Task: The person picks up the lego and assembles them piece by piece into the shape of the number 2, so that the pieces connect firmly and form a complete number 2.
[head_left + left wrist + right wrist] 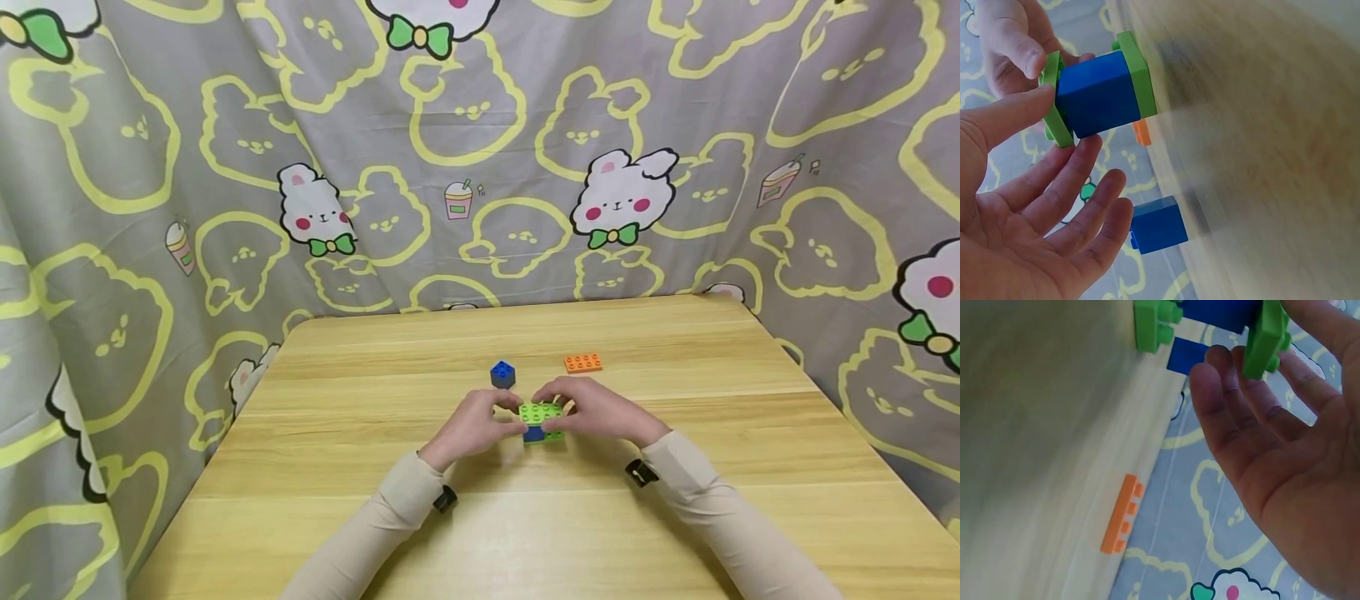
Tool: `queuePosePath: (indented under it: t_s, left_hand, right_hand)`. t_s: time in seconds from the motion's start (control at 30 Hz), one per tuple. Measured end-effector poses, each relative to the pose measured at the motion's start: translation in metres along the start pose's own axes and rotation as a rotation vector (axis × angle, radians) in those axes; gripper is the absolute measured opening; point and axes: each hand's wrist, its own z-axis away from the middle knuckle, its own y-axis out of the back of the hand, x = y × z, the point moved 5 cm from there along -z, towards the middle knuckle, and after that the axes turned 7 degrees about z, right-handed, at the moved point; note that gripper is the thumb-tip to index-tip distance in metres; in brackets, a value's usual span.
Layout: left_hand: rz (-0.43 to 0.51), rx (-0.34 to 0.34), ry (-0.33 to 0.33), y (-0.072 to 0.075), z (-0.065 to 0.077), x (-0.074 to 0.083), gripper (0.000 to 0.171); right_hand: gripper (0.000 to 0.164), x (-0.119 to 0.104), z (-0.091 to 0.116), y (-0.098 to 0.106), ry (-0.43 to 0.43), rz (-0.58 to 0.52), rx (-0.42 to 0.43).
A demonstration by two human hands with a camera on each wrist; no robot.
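Observation:
My left hand (474, 427) and right hand (600, 410) meet over a small stack of toy building bricks at the middle of the table. On top lies a flat light-green studded brick (542, 410), which both hands pinch between thumb and fingers from opposite sides. Beneath it stands a blue brick (1099, 94), on a second flat green brick (1139, 78) at the table surface. The upper green brick sits slightly tilted against the blue one in the left wrist view. In the right wrist view it overhangs the blue brick, and studs of the lower green brick show below.
Another blue brick (502, 375) stands behind the left hand on the wooden table (360, 467). Farther back to the right lies a flat orange studded brick (582, 362). A patterned curtain (465, 125) hangs along the table's far edge and sides.

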Motion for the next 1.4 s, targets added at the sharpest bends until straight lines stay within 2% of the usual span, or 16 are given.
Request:
queuePosePath:
  t_s: [0.27,0.57,0.9,1.2,1.4]
  left_hand:
    - [0.008,-0.008,-0.003,-0.0015,0.0,0.0023,0.03]
    - [0.089,-0.029,0.048,-0.0072,0.0005,-0.0021,0.034]
    - [0.105,-0.021,0.028,-0.0093,0.0003,-0.0009,0.032]
    - [0.166,-0.009,0.073,-0.0092,0.001,-0.0027,0.031]
    - [0.18,0.001,0.094,-0.0092,0.0008,-0.0044,0.031]
  right_hand:
    - [0.039,-0.0002,-0.0015,-0.0048,-0.011,-0.003,0.023]
    - [0.035,-0.0007,-0.0007,-0.0049,0.007,0.014,0.02]
    - [0.033,0.0005,-0.0018,-0.0058,0.016,0.019,0.02]
    - [0.029,-0.0014,-0.002,-0.005,-0.006,-0.017,0.015]
    - [0.027,-0.0026,-0.0031,-0.0044,-0.004,0.022,0.031]
